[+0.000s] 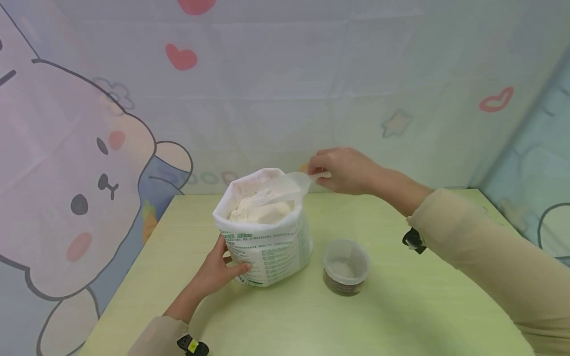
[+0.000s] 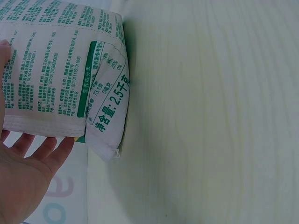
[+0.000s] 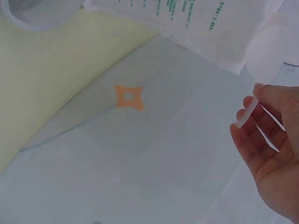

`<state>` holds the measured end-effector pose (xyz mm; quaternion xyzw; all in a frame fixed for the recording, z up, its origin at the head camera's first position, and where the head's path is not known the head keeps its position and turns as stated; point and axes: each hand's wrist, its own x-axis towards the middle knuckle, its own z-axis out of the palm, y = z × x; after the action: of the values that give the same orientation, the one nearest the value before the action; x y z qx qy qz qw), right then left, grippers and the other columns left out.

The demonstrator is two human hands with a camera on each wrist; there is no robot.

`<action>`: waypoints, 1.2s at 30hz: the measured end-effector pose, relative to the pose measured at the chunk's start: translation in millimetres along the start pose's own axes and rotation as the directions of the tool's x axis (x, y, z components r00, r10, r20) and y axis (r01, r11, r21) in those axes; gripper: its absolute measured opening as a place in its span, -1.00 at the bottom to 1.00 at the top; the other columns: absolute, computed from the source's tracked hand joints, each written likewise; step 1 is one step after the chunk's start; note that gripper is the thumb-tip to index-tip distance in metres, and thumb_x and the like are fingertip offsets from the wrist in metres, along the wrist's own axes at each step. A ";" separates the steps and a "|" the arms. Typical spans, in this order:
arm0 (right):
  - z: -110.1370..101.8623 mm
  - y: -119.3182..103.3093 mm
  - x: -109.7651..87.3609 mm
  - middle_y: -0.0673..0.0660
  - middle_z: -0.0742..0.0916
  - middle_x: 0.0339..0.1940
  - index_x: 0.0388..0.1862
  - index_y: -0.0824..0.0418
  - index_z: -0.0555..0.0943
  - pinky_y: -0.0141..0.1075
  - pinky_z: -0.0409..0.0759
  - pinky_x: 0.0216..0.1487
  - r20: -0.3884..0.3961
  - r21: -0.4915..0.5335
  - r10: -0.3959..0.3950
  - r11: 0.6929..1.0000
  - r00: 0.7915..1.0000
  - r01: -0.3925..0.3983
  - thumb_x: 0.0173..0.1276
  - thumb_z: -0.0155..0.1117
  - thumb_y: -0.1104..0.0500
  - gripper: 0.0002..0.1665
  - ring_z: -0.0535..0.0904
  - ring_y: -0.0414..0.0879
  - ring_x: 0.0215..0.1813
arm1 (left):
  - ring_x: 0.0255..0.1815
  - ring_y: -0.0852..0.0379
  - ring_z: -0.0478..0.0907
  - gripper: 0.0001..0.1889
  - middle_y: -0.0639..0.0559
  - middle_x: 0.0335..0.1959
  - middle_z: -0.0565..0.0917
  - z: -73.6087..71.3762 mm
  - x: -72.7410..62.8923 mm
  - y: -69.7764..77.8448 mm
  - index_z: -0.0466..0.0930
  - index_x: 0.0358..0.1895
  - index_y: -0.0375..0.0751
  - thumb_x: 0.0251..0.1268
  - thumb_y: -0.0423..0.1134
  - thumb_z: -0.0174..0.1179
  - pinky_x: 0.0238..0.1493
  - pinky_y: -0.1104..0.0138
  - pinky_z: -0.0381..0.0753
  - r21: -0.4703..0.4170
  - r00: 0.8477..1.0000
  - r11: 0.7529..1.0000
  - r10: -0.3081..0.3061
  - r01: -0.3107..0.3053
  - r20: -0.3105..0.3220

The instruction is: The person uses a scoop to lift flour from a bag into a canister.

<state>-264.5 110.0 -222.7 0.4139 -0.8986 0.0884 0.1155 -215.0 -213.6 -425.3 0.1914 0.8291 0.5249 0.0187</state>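
Observation:
A white flour bag with green print stands on the table, its top folded outward around off-white flour. My left hand grips the bag's lower left side, with the thumb over the front; in the left wrist view its fingers reach behind the printed bag. Above the bag's back right rim, my right hand pinches the handle of a translucent white scoop. The scoop's bowl slants down into the bag's mouth, over the flour. In the right wrist view, thumb and fingertips hold the handle's end.
A clear round tub with a dark lower band stands right of the bag on the pale yellow-green table. Behind the table's far edge hangs a printed cloth backdrop with hearts and a cartoon animal.

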 end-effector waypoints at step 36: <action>-12.7 46.9 -55.7 0.04 0.64 -0.34 -0.27 0.21 0.61 -0.20 0.57 -0.24 -0.067 -0.036 0.113 0.993 0.991 -0.115 0.13 0.28 0.33 -0.84 0.57 -0.09 -0.29 | 0.25 -0.18 0.25 -0.12 -0.08 0.26 0.26 -2.4 -3.3 14.4 -0.07 0.38 0.04 0.07 -0.28 0.33 0.12 -0.10 0.42 0.007 0.999 0.999 0.032 -0.032 0.006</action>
<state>-263.5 183.7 -229.1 0.3564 -0.9182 0.0905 0.1476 -208.2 -211.4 -412.1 0.2063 0.8277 0.5218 0.0118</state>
